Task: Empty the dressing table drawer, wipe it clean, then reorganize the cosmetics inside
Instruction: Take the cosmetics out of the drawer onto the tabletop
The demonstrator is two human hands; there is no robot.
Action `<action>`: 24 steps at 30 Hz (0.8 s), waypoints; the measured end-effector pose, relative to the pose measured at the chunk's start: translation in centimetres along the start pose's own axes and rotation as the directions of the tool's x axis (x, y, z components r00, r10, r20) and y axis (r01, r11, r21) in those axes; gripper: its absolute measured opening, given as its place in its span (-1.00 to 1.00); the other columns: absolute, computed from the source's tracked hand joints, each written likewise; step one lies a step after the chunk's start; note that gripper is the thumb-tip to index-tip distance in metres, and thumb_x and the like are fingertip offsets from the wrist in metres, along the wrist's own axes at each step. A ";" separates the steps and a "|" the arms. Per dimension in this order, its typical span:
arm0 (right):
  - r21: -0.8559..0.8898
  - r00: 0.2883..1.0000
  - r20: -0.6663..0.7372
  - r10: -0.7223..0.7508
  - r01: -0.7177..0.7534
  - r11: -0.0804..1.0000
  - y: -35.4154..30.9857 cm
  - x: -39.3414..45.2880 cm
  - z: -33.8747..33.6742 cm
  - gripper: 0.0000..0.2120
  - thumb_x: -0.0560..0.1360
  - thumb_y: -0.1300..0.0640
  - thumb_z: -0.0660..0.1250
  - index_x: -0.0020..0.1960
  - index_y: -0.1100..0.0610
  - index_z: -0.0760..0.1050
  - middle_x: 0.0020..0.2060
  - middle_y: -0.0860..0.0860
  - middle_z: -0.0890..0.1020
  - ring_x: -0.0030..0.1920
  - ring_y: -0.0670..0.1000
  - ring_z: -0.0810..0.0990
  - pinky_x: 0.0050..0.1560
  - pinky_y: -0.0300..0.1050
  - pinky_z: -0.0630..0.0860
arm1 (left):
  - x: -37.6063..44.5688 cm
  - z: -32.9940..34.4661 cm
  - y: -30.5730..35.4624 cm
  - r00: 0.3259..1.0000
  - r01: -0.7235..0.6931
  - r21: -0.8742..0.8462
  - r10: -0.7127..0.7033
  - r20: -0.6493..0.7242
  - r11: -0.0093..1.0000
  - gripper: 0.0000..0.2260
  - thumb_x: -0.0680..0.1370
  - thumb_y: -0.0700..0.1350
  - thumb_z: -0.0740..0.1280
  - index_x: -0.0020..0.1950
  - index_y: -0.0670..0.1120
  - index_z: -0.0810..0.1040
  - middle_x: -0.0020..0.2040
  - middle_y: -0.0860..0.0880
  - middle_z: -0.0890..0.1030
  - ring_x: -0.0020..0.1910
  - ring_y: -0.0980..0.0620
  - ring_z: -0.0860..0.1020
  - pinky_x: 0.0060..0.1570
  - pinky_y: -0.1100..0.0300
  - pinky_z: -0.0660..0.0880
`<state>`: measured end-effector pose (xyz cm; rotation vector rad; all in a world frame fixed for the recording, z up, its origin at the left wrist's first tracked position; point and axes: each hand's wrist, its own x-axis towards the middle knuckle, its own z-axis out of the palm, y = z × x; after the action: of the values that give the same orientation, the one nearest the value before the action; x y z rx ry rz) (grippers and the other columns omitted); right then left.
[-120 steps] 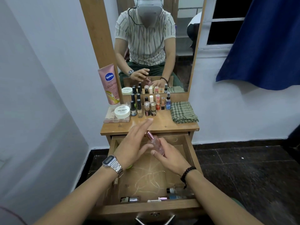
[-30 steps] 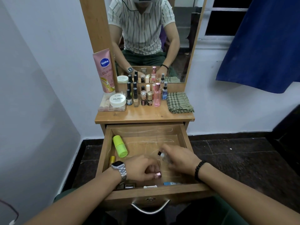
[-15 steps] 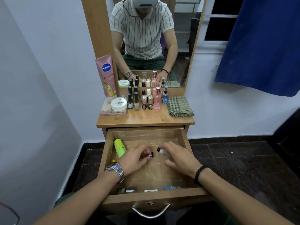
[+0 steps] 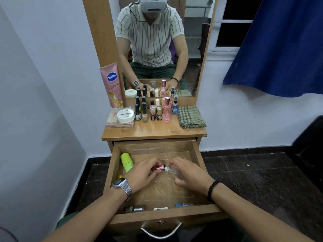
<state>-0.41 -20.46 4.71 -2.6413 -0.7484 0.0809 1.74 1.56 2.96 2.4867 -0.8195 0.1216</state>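
Note:
The wooden drawer (image 4: 111,165) is pulled out below the dressing table top (image 4: 153,130). Over its middle, my left hand (image 4: 143,172) grips a pink metallic cap (image 4: 160,167). My right hand (image 4: 188,172) holds a clear glass bottle (image 4: 172,172) lying on its side, its white nozzle touching the cap. A green tube (image 4: 126,162) lies along the drawer's left wall with a small yellow item (image 4: 120,176) below it. Small cosmetics (image 4: 138,208) lie against the drawer's front wall.
Nail polish bottles, a pink perfume bottle (image 4: 167,110), a white jar (image 4: 125,115), a pink lotion tube (image 4: 111,88) and a folded green checked cloth (image 4: 191,117) stand on the table top below the mirror (image 4: 192,41). A white wall is close on the left.
My hands have drawn together over the drawer's middle, so the pink cap now meets the clear bottle's nozzle. Four seconds ago they held the pink perfume bottle, which now stands on the table top.

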 end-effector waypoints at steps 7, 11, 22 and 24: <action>0.031 1.000 -0.028 -0.002 0.003 1.000 0.0 0.1 -0.1 -0.63 0.46 0.12 0.35 0.20 -0.10 0.34 0.08 -0.20 0.47 0.05 -0.20 0.41 0.06 -0.25 0.45 | 0.0 0.0 -0.1 0.999 -0.026 -0.027 0.025 -0.027 0.999 -0.83 0.56 -0.03 0.28 0.11 -0.03 0.50 0.00 0.08 0.58 -0.06 0.14 0.50 -0.10 0.40 0.31; 0.051 0.999 -0.042 -0.001 0.003 0.999 0.2 0.1 -0.1 -0.66 0.48 0.11 0.35 0.19 -0.11 0.33 0.10 -0.17 0.51 0.10 -0.14 0.46 0.10 -0.18 0.47 | 0.2 0.0 -0.4 0.999 -0.028 -0.081 0.025 -0.039 0.996 -0.79 0.56 0.05 0.23 0.11 -0.03 0.50 0.01 0.08 0.58 -0.04 0.16 0.50 -0.07 0.43 0.32; 0.246 0.995 -0.071 0.075 -0.055 0.968 -0.3 -0.1 -0.3 -0.58 0.45 0.10 0.43 0.17 -0.13 0.30 0.03 -0.16 0.59 0.06 -0.14 0.56 0.09 -0.07 0.53 | 0.3 -0.2 -0.1 0.997 -0.049 -0.195 0.038 -0.060 0.980 -0.57 0.49 0.35 0.14 0.23 0.16 0.47 0.02 0.14 0.64 -0.04 0.28 0.55 0.00 0.38 0.46; 0.320 0.990 -0.101 0.094 -0.057 0.946 -0.2 -0.1 -0.5 -0.55 0.43 0.11 0.47 0.16 -0.13 0.30 0.00 -0.19 0.60 0.06 -0.18 0.55 0.09 -0.08 0.53 | 0.3 -0.5 0.1 0.998 -0.002 -0.202 -0.010 -0.057 0.979 -0.43 0.48 0.38 0.10 0.43 0.18 0.31 0.13 0.19 0.60 0.05 0.31 0.53 0.09 0.39 0.43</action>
<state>-0.53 -20.54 5.21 -2.3446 -0.5443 0.0633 1.93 1.61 3.45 2.2830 -0.7633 0.1028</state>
